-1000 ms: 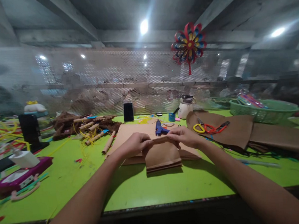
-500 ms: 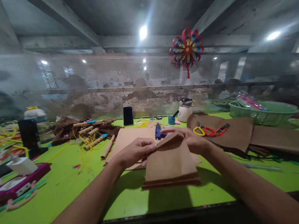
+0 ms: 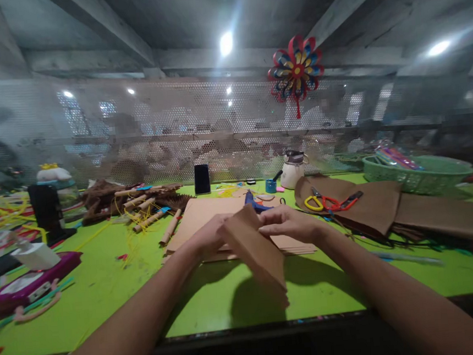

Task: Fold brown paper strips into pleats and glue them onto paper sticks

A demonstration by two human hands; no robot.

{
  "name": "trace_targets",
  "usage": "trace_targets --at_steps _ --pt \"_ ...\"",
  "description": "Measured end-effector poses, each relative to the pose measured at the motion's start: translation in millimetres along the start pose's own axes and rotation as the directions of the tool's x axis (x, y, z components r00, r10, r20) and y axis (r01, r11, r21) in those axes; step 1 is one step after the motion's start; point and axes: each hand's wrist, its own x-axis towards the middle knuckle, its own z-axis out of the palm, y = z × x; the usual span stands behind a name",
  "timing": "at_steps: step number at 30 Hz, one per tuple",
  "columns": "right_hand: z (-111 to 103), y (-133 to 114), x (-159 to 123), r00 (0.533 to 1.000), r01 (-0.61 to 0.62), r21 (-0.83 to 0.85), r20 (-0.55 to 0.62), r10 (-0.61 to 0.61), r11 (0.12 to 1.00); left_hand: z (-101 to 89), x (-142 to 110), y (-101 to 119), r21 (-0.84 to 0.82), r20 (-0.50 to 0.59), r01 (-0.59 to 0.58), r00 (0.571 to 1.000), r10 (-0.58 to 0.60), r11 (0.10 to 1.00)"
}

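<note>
Adjusting brown paper (image 3: pixel 254 248), apparently;
right hand (image 3: pixel 290 223) pinches its edge; left hand (image 3: pixel 211 236) partly hidden, grip uncertain; next move likely needs steady support.

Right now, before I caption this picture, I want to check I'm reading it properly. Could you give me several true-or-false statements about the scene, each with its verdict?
1. The folded brown paper partly hides the left hand. True.
2. The right hand is gripping the blue glue gun. False: the glue gun lies beyond the folded paper, outside the hand.
3. The green basket stands to the right of the white jug. True.
4. The white charger is inside the basket. False: it is at the purple power strip, on the far left.
5. The flower-shaped ornament shows above the white jug in the picture. True.
</note>
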Motion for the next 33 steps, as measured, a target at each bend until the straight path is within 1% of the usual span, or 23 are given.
trace_targets --at_steps 2,3,4,5,6,8,11,13,16,17,19,23,27,30,33 --pt "-3.4 4.9 2.2 0.998 -0.042 -0.223 0.042 0.053 0.974 -5.7 3.5 -4.2 -0.045 -0.064 0.016 0.998 -0.019 0.999" --pt "-4.7 7.1 3.2 0.997 -0.047 -0.343 0.049 0.067 0.938 -6.4 5.0 -5.8 -0.104 -0.111 0.024 0.993 -0.036 0.994" --pt "-5.6 9.1 4.2 0.996 -0.043 -0.444 0.051 0.073 0.895 -5.6 6.3 -7.0 -0.113 -0.124 0.022 0.992 -0.036 0.993" --pt "-6.0 10.8 5.1 0.996 -0.037 -0.518 0.053 0.075 0.855 -3.3 7.3 -7.8 -0.083 -0.118 0.011 0.993 -0.020 0.997" --pt "-6.0 12.5 6.0 0.996 -0.031 -0.563 0.055 0.075 0.826 -0.1 8.0 -8.3 -0.009 -0.096 -0.011 0.995 0.010 1.000" --pt "-5.4 15.8 7.8 0.996 -0.027 -0.603 0.054 0.074 0.798 7.2 8.7 -9.1 0.114 -0.041 -0.068 0.996 0.073 0.991" --pt "-4.7 23.3 11.0 0.999 -0.033 -0.644 0.011 0.052 0.765 13.8 9.2 -13.6 0.237 -0.039 -0.097 0.993 0.109 0.967" --pt "-5.2 30.7 13.2 0.999 -0.040 -0.668 -0.041 0.016 0.743 14.0 10.7 -20.6 0.259 -0.061 -0.074 0.994 0.093 0.963" --pt "-5.2 42.6 14.7 0.995 -0.051 -0.681 -0.101 -0.024 0.730 11.8 15.9 -35.1 0.248 -0.093 -0.005 0.995 0.029 0.969" --pt "-4.6 45.7 14.5 0.993 -0.057 -0.681 -0.113 -0.027 0.730 11.2 18.2 -39.7 0.264 -0.103 0.010 0.995 0.018 0.964" --pt "-2.5 50.1 13.4 0.991 -0.070 -0.683 -0.130 -0.027 0.727 10.4 22.8 -47.2 0.352 -0.098 0.005 0.995 0.031 0.936" --pt "-0.1 53.6 12.9 0.989 -0.079 -0.714 -0.144 -0.036 0.696 9.8 28.9 -53.0 0.522 -0.067 -0.025 0.995 0.071 0.852" --pt "-3.6 55.7 14.0 0.991 -0.097 -0.753 -0.135 -0.009 0.651 10.6 29.5 -54.2 0.630 -0.072 -0.069 0.986 0.147 0.774" --pt "-6.2 54.5 11.1 0.994 -0.094 -0.782 -0.113 0.009 0.617 12.3 28.4 -56.2 0.644 -0.082 -0.097 0.978 0.194 0.759" --pt "-7.5 51.9 6.7 0.995 -0.085 -0.807 -0.102 0.004 0.584 13.2 28.1 -60.1 0.623 -0.098 -0.112 0.971 0.220 0.774"
